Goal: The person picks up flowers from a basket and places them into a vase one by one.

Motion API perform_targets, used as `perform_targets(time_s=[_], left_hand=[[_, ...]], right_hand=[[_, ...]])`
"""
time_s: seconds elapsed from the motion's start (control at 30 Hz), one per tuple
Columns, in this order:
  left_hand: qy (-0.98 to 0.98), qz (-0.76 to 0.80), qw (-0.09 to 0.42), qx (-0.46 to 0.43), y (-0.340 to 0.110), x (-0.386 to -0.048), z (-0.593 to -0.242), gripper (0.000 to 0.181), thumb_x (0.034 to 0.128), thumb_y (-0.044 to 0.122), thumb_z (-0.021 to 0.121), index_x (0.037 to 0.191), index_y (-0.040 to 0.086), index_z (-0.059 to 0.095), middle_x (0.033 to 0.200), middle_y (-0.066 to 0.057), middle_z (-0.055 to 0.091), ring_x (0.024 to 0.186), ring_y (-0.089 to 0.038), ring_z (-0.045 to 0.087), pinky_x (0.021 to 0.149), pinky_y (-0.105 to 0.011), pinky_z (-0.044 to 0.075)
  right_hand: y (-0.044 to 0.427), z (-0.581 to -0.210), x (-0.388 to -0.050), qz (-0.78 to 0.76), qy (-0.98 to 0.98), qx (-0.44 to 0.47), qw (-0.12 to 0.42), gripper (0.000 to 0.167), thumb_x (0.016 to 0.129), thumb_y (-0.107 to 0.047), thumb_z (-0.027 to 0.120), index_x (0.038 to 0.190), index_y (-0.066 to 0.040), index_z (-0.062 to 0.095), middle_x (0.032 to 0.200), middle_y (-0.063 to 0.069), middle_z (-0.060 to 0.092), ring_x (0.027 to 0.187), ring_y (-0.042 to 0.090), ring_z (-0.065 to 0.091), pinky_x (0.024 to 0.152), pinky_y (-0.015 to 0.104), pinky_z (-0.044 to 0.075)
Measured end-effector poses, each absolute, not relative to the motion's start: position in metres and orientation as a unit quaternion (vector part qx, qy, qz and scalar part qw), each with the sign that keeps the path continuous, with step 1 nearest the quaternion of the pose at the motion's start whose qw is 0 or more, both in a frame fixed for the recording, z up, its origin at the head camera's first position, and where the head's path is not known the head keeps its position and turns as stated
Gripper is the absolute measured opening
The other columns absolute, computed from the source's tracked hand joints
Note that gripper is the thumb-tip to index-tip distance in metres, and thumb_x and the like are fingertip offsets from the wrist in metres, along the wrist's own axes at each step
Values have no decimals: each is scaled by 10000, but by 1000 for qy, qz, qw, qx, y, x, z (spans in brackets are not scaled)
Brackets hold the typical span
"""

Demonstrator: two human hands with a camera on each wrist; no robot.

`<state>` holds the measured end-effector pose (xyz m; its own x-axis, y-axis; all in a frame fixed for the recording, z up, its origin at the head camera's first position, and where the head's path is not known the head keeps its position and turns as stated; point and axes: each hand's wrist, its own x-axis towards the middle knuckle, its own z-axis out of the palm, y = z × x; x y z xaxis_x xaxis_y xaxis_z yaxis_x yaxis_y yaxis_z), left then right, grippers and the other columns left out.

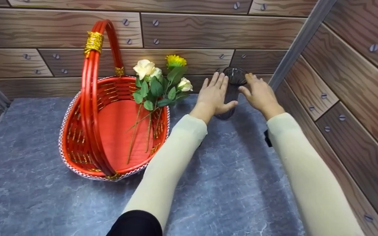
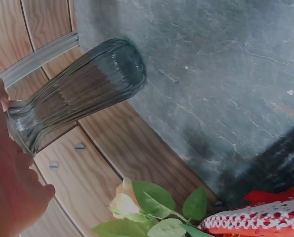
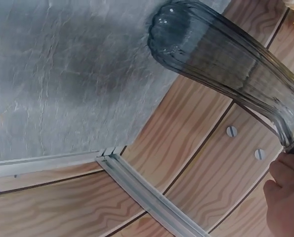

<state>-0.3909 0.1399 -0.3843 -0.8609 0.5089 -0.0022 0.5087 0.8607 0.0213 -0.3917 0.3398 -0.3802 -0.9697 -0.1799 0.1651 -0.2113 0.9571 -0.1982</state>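
Glass vase (image 2: 87, 86): upright on the grey tabletop (image 1: 235, 190), near the back wall!
Good handling: slick-looking glass, so I'd want even pressure both sides, base flat.
Left hand (image 1: 212, 97): open, fingers straight, beside the neck.
Right hand (image 1: 260, 94): spread, fingertips at the rim; firm contact? Can't tell.

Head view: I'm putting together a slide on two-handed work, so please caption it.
Left hand and right hand flank a transparent vase beside a red basket of flowers.
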Motion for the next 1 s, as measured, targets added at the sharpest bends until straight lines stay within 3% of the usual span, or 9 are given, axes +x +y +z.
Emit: perform_targets(time_s=[0.33,0.53,0.73,0.9,1.0], left_hand=[[964,2,-14,265,144,-397,-385,965,957,731,321,1610,73,51,1688,-103,-10,1553,-259,-54,1258,-427,61],[963,70,11,261,146,-395,-383,932,991,629,397,1602,50,-2,1685,-120,-36,1551,-294,-45,1254,-438,110],[956,82,19,282,150,-394,-386,927,979,518,517,1609,84,-5,1690,-75,-40,1550,-278,-72,1257,-408,94],[962,59,12,265,142,-397,-387,888,998,525,491,1615,129,-12,1693,-19,-39,1549,-264,-94,1259,-420,66],[965,54,10,258,137,-398,-386,856,1015,549,435,1616,135,-13,1693,-18,-37,1548,-262,-95,1258,-427,57]], right_hand=[[345,-377,-390,81,-986,107,99,585,1029,-366,535,1485,-10,444,1531,252,392,1331,569,400,1115,639,317],[340,-376,-393,57,-985,104,124,501,1039,-326,521,1429,-11,520,1492,255,454,1322,519,451,1096,616,361],[338,-384,-393,43,-976,80,199,401,977,-396,603,1134,-37,687,1325,236,617,1153,508,589,910,652,480],[330,-387,-393,54,-972,78,215,427,933,-425,652,1138,-53,695,1323,231,622,1154,490,602,915,641,483],[326,-389,-395,59,-965,81,241,395,911,-414,671,1075,-56,707,1204,219,687,1016,464,659,811,633,510]])
